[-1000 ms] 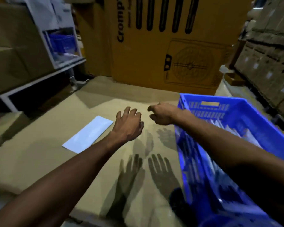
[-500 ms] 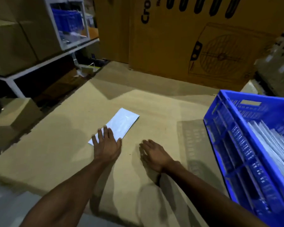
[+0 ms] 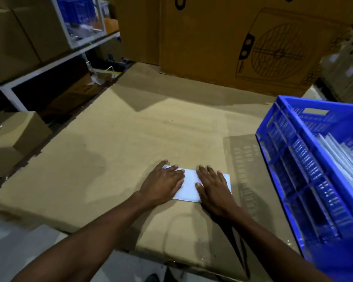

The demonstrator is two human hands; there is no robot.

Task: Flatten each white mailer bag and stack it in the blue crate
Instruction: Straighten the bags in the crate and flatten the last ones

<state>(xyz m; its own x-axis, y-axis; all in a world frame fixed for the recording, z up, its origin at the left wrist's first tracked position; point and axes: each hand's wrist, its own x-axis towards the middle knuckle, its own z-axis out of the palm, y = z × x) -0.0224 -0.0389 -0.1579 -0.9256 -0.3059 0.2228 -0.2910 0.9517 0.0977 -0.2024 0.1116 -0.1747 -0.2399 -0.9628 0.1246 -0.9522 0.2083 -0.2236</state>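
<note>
White mailer bag (image 3: pixel 189 187) now lies near the front edge of the cardboard worktop (image 3: pixel 130 139), well left of the blue crate (image 3: pixel 306 163); half a second ago it sat farther back under the left hand alone. Both hands have come down on it: left hand (image 3: pixel 163 183) and right hand (image 3: pixel 213 187) flat, fingers straight, pressing, gripping nothing. Judged: flattening stroke under way. Crate already holds a row of white mailers (image 3: pixel 338 157); this one likely goes in next.
</note>
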